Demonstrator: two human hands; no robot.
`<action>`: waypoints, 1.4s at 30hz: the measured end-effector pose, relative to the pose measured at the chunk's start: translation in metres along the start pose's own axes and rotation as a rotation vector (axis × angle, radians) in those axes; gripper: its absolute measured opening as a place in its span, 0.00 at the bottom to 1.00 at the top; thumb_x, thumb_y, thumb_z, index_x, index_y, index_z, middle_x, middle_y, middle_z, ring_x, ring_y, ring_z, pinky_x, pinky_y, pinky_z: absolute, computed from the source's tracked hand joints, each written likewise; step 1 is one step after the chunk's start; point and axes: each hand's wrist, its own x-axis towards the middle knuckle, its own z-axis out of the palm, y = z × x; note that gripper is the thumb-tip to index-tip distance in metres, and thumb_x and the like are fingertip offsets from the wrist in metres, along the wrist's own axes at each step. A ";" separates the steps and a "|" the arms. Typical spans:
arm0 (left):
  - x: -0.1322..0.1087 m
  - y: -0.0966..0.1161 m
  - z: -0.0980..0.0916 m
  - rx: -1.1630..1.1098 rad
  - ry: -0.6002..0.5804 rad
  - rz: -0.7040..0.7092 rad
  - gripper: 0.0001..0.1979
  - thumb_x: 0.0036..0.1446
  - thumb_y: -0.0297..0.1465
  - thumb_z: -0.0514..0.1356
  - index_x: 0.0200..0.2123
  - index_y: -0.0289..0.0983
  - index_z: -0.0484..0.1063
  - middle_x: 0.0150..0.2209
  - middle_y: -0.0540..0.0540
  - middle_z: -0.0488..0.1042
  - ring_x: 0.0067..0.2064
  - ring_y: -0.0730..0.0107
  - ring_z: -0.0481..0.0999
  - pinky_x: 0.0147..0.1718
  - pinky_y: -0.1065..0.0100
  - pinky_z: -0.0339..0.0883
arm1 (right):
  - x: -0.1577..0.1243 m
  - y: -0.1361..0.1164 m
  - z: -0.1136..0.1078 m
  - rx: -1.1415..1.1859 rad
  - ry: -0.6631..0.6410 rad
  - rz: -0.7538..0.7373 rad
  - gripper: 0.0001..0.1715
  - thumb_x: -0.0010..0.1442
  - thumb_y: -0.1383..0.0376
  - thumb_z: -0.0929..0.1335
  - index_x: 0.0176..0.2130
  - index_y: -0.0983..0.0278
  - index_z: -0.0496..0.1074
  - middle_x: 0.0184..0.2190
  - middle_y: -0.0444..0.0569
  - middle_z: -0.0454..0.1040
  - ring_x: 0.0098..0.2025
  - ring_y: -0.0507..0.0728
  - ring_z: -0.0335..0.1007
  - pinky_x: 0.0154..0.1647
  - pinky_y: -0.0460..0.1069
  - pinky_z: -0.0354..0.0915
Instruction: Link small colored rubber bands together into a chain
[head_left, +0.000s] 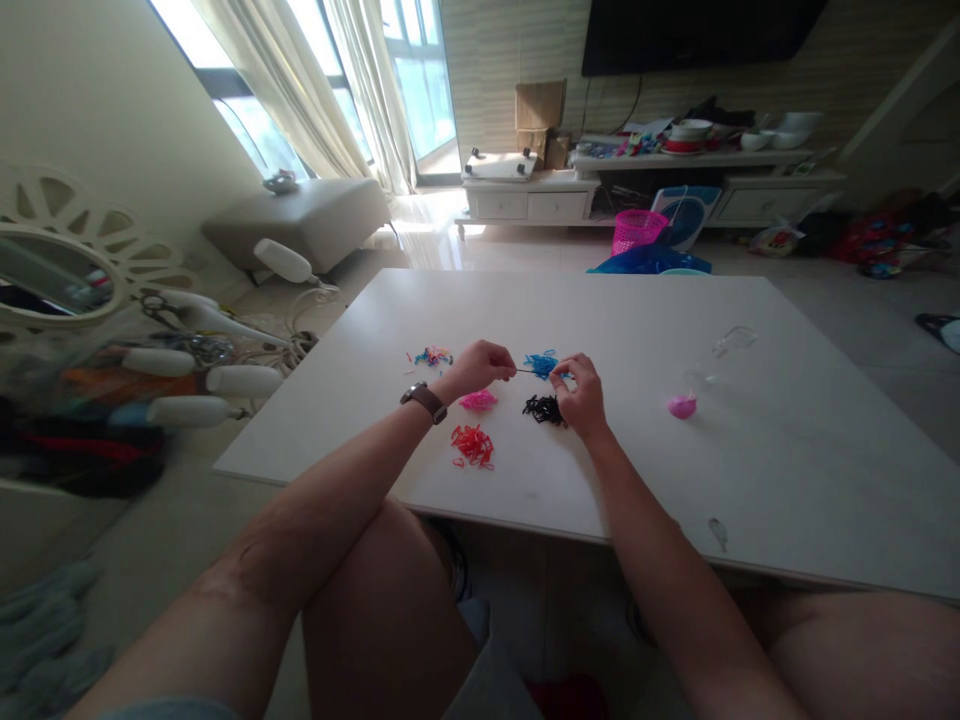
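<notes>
Above the white table, a thin black rubber band (529,372) is stretched between my two hands. My left hand (484,366), with a dark watch on its wrist, pinches one end, and my right hand (579,388) pinches the other. Behind the band lies a pile of blue rubber bands (543,364). A pile of black rubber bands (543,409) sits close beside my right hand. Below my left hand are pink rubber bands (478,400), partly covered, and nearer me red rubber bands (472,446). Farther left is a small heap of multicoloured pieces (433,356).
The white table (637,480) spans the space before me. To the right on it are a pink rounded object (682,406) and a clear plastic container (724,350). Beyond its far edge stands a pink basket (637,230). My knees are under the near edge.
</notes>
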 end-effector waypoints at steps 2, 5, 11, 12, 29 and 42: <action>0.001 0.002 0.000 -0.004 0.019 0.003 0.04 0.52 0.28 0.65 0.30 0.32 0.80 0.26 0.45 0.79 0.29 0.70 0.76 0.31 0.70 0.69 | 0.000 0.001 -0.001 -0.012 0.052 0.037 0.05 0.61 0.67 0.66 0.31 0.60 0.68 0.37 0.50 0.71 0.44 0.60 0.68 0.47 0.56 0.68; 0.001 -0.001 0.008 -0.031 -0.025 0.024 0.05 0.52 0.28 0.65 0.31 0.33 0.80 0.27 0.45 0.79 0.29 0.70 0.77 0.31 0.70 0.69 | -0.002 0.000 0.002 0.009 -0.007 0.011 0.04 0.61 0.66 0.66 0.32 0.60 0.69 0.38 0.50 0.71 0.44 0.60 0.68 0.46 0.56 0.68; -0.003 -0.010 0.017 -0.057 -0.111 0.037 0.08 0.56 0.32 0.65 0.35 0.33 0.80 0.29 0.43 0.81 0.31 0.69 0.79 0.32 0.70 0.71 | -0.003 0.000 -0.003 0.056 -0.088 -0.034 0.04 0.59 0.66 0.67 0.31 0.59 0.71 0.36 0.49 0.72 0.44 0.60 0.68 0.41 0.54 0.67; -0.003 -0.011 0.014 -0.066 -0.099 0.023 0.08 0.57 0.33 0.65 0.36 0.33 0.79 0.29 0.43 0.81 0.31 0.69 0.80 0.32 0.70 0.72 | -0.002 0.001 -0.006 0.047 -0.070 -0.014 0.04 0.58 0.66 0.67 0.31 0.59 0.70 0.36 0.49 0.72 0.44 0.60 0.68 0.40 0.54 0.67; -0.030 -0.066 -0.079 -0.171 0.805 -0.402 0.10 0.53 0.26 0.57 0.38 0.32 0.76 0.35 0.42 0.80 0.28 0.72 0.77 0.27 0.72 0.68 | -0.001 0.026 -0.007 -0.088 -0.245 0.040 0.05 0.49 0.69 0.67 0.24 0.59 0.69 0.32 0.48 0.73 0.42 0.60 0.67 0.43 0.54 0.65; -0.051 -0.098 -0.073 0.151 0.600 -0.501 0.15 0.45 0.26 0.67 0.39 0.35 0.82 0.35 0.44 0.80 0.33 0.69 0.74 0.33 0.70 0.65 | -0.002 0.026 -0.008 -0.082 -0.199 0.065 0.03 0.49 0.67 0.66 0.25 0.60 0.70 0.30 0.47 0.71 0.38 0.60 0.66 0.44 0.55 0.64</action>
